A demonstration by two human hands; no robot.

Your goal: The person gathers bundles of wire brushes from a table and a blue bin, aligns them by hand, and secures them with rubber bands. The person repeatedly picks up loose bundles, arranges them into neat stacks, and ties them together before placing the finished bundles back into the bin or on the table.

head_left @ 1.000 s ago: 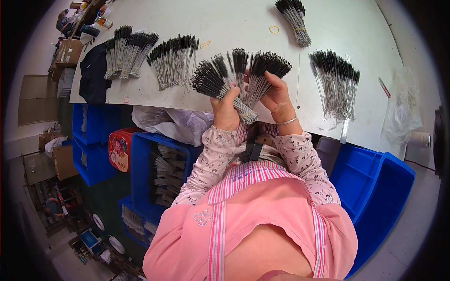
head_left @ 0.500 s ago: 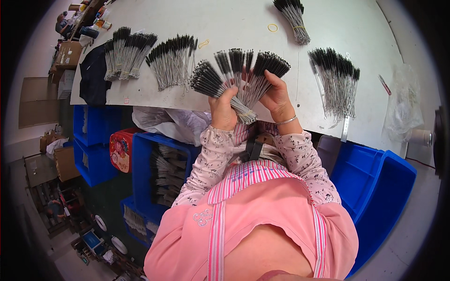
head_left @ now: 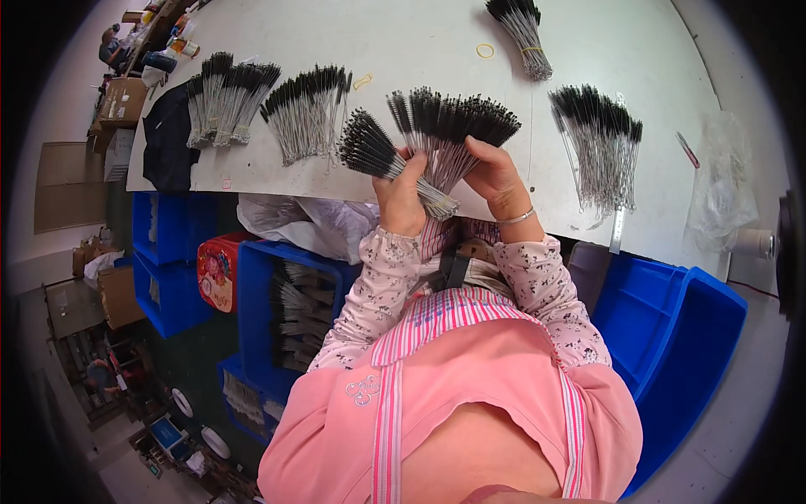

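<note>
My left hand [head_left: 400,195] is closed round the left part of a fanned bundle of wire brushes [head_left: 457,118] with black bristles and thin metal stems. The stem ends gather at a yellowish band near my waist. On the right side of the fan, my right hand [head_left: 495,178] grips the stems, thumb in front and fingers hidden behind. A gap parts the left cluster of brushes [head_left: 366,144] from the larger right cluster. To the right, a loose pile of the same brushes [head_left: 594,151] lies on the table beside a steel ruler [head_left: 618,228].
Left on the white table [head_left: 361,34] lie a loose brush pile [head_left: 306,113], banded bundles [head_left: 231,101] and dark cloth [head_left: 168,139]. Another bundle [head_left: 522,38] and a rubber band [head_left: 485,51] lie farther back. Blue bins [head_left: 672,336] flank me below the table edge.
The middle brushes have closed up with the right cluster, so the fan shows one gap rather than several. Both hands keep nearly the same place.
</note>
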